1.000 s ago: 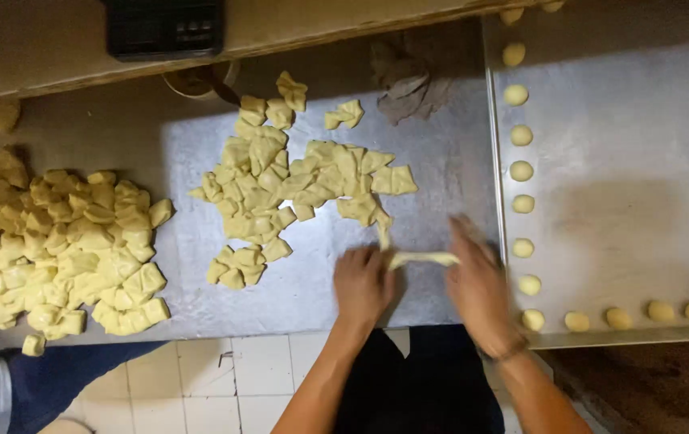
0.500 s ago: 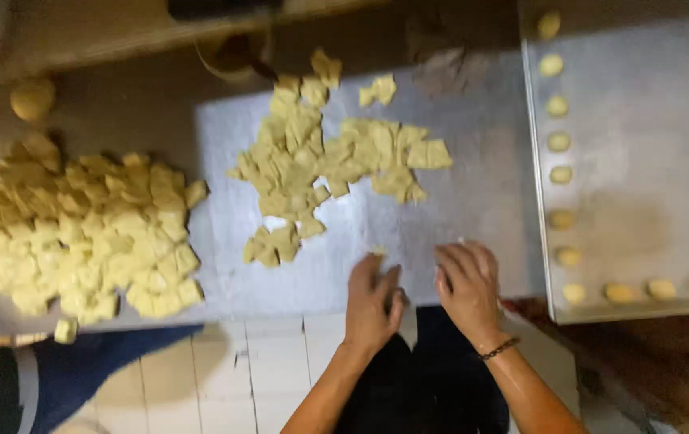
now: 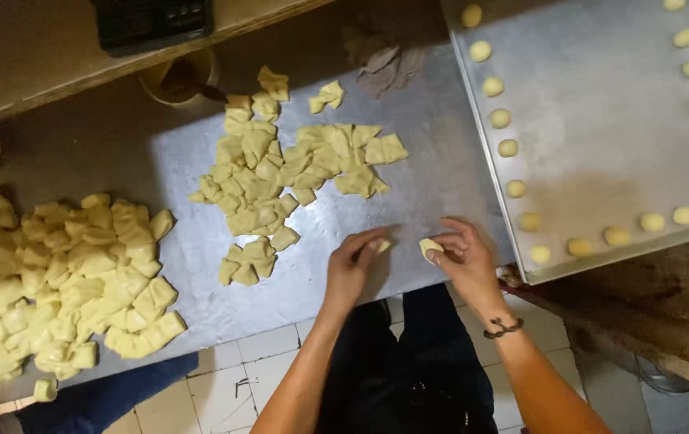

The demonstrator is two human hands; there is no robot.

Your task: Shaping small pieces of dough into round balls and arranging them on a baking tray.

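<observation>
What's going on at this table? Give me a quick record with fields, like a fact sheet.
Surface: metal worktop
Left hand: pinches a small dough piece
Right hand: holds another dough piece in its fingertips
Middle heap: cut dough squares, beyond the hands
Left heap: bigger pile of dough chunks
Tray: metal, on the right, small dough balls lined along its edges
Back edge: a cup, a dark device

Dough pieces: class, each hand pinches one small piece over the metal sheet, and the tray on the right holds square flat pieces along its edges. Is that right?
Not quite. The head view shows the left hand and right hand each pinching a dough piece, but the tray holds small round balls, not square flat pieces.
</observation>
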